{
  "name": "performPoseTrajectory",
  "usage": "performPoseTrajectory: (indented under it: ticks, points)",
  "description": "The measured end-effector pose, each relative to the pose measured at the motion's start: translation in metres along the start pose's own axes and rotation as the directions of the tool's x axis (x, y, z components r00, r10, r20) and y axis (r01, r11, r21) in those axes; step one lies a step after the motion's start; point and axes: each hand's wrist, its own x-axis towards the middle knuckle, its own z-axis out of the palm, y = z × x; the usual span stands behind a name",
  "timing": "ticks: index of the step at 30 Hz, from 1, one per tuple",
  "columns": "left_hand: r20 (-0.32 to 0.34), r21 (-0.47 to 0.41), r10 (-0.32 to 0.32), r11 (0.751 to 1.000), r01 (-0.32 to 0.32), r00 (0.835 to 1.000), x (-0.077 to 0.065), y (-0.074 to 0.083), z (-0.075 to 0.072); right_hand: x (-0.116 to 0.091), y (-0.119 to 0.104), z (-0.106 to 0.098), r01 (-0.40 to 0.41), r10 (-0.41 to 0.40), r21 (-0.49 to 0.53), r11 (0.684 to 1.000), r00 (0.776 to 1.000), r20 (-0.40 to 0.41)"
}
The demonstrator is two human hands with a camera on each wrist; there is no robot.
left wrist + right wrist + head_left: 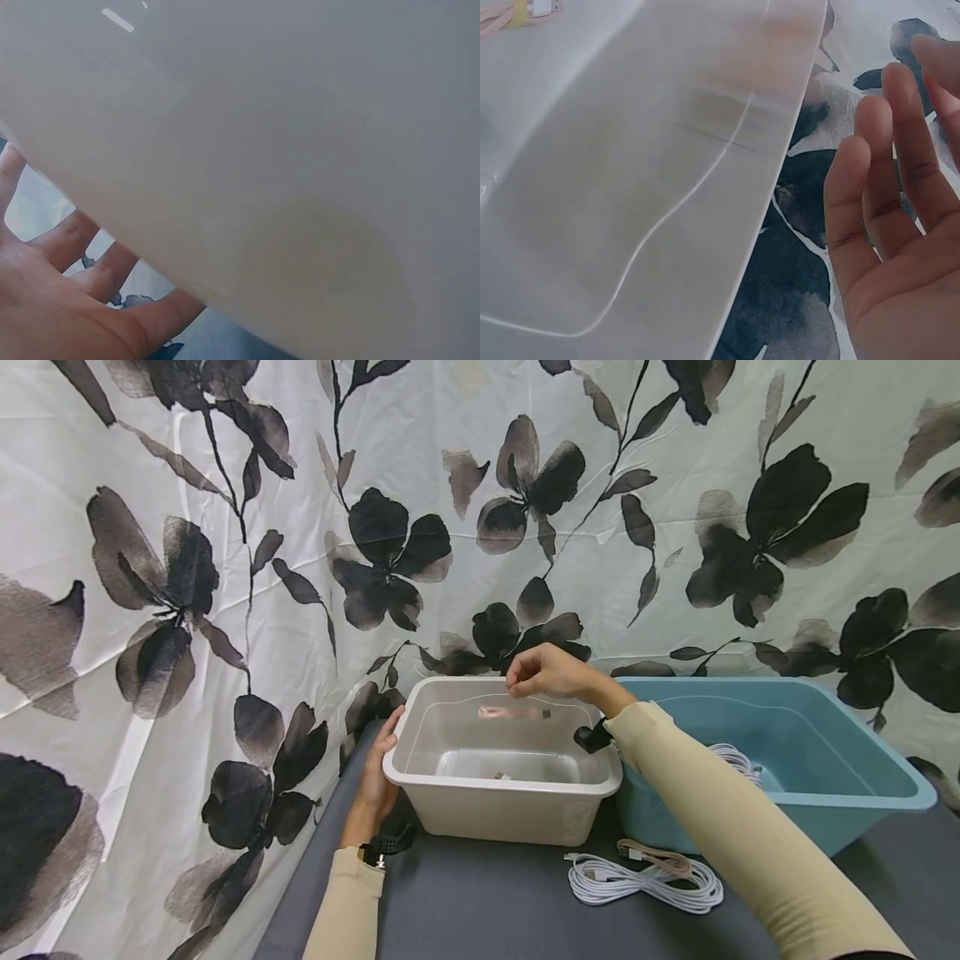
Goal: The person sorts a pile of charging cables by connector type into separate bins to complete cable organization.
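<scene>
A whitish plastic bin stands at the middle of the head view. My left hand rests against its left side, and the left wrist view shows those fingers spread along the outer wall. Above the far rim hovers my right hand. In the right wrist view its fingers are loosely bent, with nothing visible in them. Inside the bin, a small USB plug shows past the near rim. The right wrist view catches a pinkish cable in there; most of it lies out of sight.
To the right is a blue bin with a coiled white cable inside, partly behind my right sleeve. In front, a bundled white cable and a beige cable lie on the grey surface. A floral curtain hangs behind.
</scene>
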Motion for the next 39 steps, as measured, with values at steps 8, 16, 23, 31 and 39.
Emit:
performPoseTrajectory:
  ticks: [8,16,23,31,39]
  points:
    - [0.003,0.009,0.011,1.000,-0.011,1.000,0.000,0.001,0.000,-0.005,-0.008,-0.002,0.009,-0.010,-0.047,0.999,1.000,-0.018]
    - [0.005,-0.004,0.012,1.000,-0.012,1.000,0.002,-0.001,0.000,-0.036,-0.023,-0.009,0.042,-0.046,-0.112,0.993,0.998,-0.036]
    - [0.010,-0.001,0.013,1.000,-0.013,1.000,0.003,0.000,0.002,-0.088,-0.035,-0.013,0.133,-0.144,-0.179,0.975,0.988,-0.047]
    - [0.010,-0.008,0.017,1.000,-0.017,1.000,0.003,0.000,0.002,-0.155,-0.037,-0.002,0.188,-0.226,-0.276,0.943,0.968,-0.113]
    - [-0.004,-0.003,0.006,1.000,-0.006,1.000,0.001,-0.003,0.000,-0.203,-0.018,0.019,0.315,-0.341,-0.224,0.922,0.936,-0.085]
